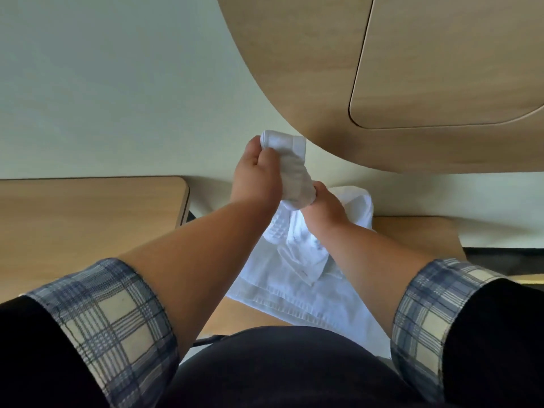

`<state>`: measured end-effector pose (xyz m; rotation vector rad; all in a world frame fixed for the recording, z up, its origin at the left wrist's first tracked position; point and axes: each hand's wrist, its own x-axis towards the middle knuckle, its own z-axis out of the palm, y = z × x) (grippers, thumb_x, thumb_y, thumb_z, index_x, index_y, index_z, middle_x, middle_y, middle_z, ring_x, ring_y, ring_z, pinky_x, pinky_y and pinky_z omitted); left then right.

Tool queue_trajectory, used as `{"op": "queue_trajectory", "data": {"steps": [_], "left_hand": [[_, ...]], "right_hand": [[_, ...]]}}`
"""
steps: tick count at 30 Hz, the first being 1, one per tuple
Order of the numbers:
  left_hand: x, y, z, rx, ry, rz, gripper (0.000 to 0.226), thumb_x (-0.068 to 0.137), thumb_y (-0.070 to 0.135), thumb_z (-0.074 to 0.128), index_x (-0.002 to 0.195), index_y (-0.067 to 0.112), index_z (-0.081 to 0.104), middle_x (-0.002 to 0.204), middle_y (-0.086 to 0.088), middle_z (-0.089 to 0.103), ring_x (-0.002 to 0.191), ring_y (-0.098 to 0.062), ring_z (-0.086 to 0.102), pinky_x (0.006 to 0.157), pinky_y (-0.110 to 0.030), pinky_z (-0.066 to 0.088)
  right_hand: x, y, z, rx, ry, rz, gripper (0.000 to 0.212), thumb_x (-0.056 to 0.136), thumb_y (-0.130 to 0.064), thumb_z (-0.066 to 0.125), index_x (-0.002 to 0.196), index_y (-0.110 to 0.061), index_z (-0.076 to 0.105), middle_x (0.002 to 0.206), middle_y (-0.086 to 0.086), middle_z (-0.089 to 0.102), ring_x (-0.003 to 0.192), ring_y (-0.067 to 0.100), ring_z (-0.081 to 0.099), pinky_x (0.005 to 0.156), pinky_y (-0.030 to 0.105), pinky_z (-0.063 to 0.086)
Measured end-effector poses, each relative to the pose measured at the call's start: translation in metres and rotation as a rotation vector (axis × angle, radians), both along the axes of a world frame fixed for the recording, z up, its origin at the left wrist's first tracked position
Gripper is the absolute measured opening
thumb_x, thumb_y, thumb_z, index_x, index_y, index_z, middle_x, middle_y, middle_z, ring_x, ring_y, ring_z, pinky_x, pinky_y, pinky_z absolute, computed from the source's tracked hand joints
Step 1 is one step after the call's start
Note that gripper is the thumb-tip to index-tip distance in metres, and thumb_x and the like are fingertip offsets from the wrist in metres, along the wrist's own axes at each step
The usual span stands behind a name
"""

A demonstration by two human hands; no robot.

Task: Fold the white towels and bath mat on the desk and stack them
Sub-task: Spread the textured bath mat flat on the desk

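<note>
White towel [294,172] held up, bunched, not folded yet.
Pinched on top by the left grip [255,175], squeezed by the right grip [325,203], above the wooden worktop [253,315]. More white towels [306,284] crumpled below, no neat stack, so most folding left. Pale wall [117,83] behind, curved wooden panel [309,69] up high.

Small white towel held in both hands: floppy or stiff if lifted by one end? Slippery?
Likely floppy: the small white towel bunches and droops between the left hand and the right hand. Probably light, since grips at its two ends alone hold it up. Its textured weave suggests it won't slip easily.
</note>
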<state>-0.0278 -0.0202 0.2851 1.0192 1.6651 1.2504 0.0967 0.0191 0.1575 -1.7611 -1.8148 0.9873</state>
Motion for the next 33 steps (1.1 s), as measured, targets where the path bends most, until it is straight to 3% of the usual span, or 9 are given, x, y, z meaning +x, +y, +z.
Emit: {"op": "queue_trajectory", "data": {"steps": [4, 8, 14, 16, 17, 21, 25, 30, 33], "left_hand": [[-0.03, -0.003, -0.003, 0.058, 0.183, 0.04, 0.022, 0.085, 0.049, 0.046, 0.093, 0.029, 0.051, 0.089, 0.013, 0.062, 0.075, -0.001, 0.058, 0.065, -0.022, 0.044], [-0.052, -0.008, -0.021, -0.118, 0.252, 0.157, 0.068, 0.082, 0.065, 0.063, 0.131, 0.024, 0.04, 0.108, 0.013, 0.056, 0.095, -0.012, 0.057, 0.069, -0.025, 0.041], [-0.071, -0.035, -0.043, -0.48, -0.215, -0.054, 0.078, 0.074, 0.075, 0.064, 0.141, 0.042, 0.04, 0.137, 0.007, 0.056, 0.119, -0.03, 0.057, 0.087, -0.056, 0.053], [-0.08, -0.036, -0.04, -0.378, -0.488, -0.032, 0.103, 0.066, 0.067, 0.079, 0.151, 0.032, 0.033, 0.148, 0.004, 0.044, 0.137, -0.024, 0.043, 0.111, -0.051, 0.04], [-0.087, -0.032, -0.037, -0.338, -0.39, -0.092, 0.106, 0.065, 0.066, 0.08, 0.151, 0.027, 0.032, 0.149, 0.005, 0.04, 0.14, -0.018, 0.037, 0.117, -0.044, 0.034], [-0.126, -0.062, -0.005, -0.064, -0.835, -0.336, 0.033, 0.099, 0.042, 0.051, 0.126, 0.024, 0.058, 0.123, -0.001, 0.069, 0.117, -0.018, 0.066, 0.097, -0.043, 0.054], [-0.181, -0.094, 0.021, 0.106, -1.17, -0.236, 0.038, 0.105, 0.031, 0.04, 0.104, 0.014, 0.074, 0.089, -0.003, 0.077, 0.084, -0.017, 0.075, 0.07, -0.034, 0.061], [-0.273, -0.16, 0.057, 0.403, -0.897, -0.361, 0.032, 0.067, 0.028, 0.085, 0.098, 0.033, 0.079, 0.099, 0.008, 0.074, 0.102, -0.011, 0.069, 0.094, -0.034, 0.05], [-0.345, -0.193, 0.067, 0.414, -0.793, -0.354, 0.029, 0.067, 0.025, 0.075, 0.096, 0.028, 0.077, 0.1, -0.004, 0.063, 0.104, -0.024, 0.06, 0.097, -0.048, 0.039]], "right_hand": [[-0.015, -0.004, 0.014, 0.154, 0.028, -0.105, 0.007, 0.088, -0.03, 0.048, 0.093, -0.034, 0.045, 0.077, -0.016, 0.053, 0.068, 0.009, 0.055, 0.058, 0.024, 0.037], [-0.031, -0.012, 0.041, 0.198, 0.324, -0.154, 0.02, 0.09, -0.023, 0.05, 0.094, -0.043, 0.053, 0.089, -0.021, 0.064, 0.08, -0.004, 0.061, 0.067, 0.014, 0.044], [-0.063, -0.033, 0.095, 0.156, 0.504, 0.059, 0.024, 0.091, -0.04, 0.055, 0.074, -0.036, 0.072, 0.078, -0.008, 0.074, 0.07, 0.005, 0.071, 0.053, 0.015, 0.05], [-0.083, -0.043, 0.114, 0.157, 0.515, 0.113, 0.015, 0.092, -0.038, 0.06, 0.087, -0.039, 0.074, 0.09, -0.01, 0.075, 0.081, 0.005, 0.072, 0.063, 0.017, 0.054], [-0.091, -0.05, 0.123, 0.207, 0.485, 0.174, 0.015, 0.093, -0.031, 0.063, 0.101, -0.041, 0.07, 0.102, -0.015, 0.073, 0.092, 0.002, 0.07, 0.073, 0.016, 0.054], [-0.125, -0.077, 0.158, 0.184, 0.495, 0.419, 0.06, 0.09, -0.007, 0.058, 0.137, -0.043, 0.048, 0.141, -0.021, 0.05, 0.127, -0.008, 0.047, 0.105, 0.016, 0.041], [-0.189, -0.116, 0.192, 0.281, 0.427, 0.597, 0.068, 0.078, -0.019, 0.058, 0.141, -0.04, 0.041, 0.148, -0.011, 0.036, 0.14, 0.002, 0.032, 0.116, 0.027, 0.031], [-0.288, -0.177, 0.215, 0.437, 0.389, 0.629, 0.078, 0.068, -0.052, 0.071, 0.138, -0.044, 0.037, 0.15, -0.009, 0.033, 0.144, 0.01, 0.028, 0.12, 0.04, 0.029], [-0.354, -0.209, 0.223, 0.518, 0.425, 0.637, 0.077, 0.069, -0.054, 0.075, 0.137, -0.043, 0.039, 0.148, -0.008, 0.035, 0.142, 0.008, 0.031, 0.119, 0.038, 0.03]]}}
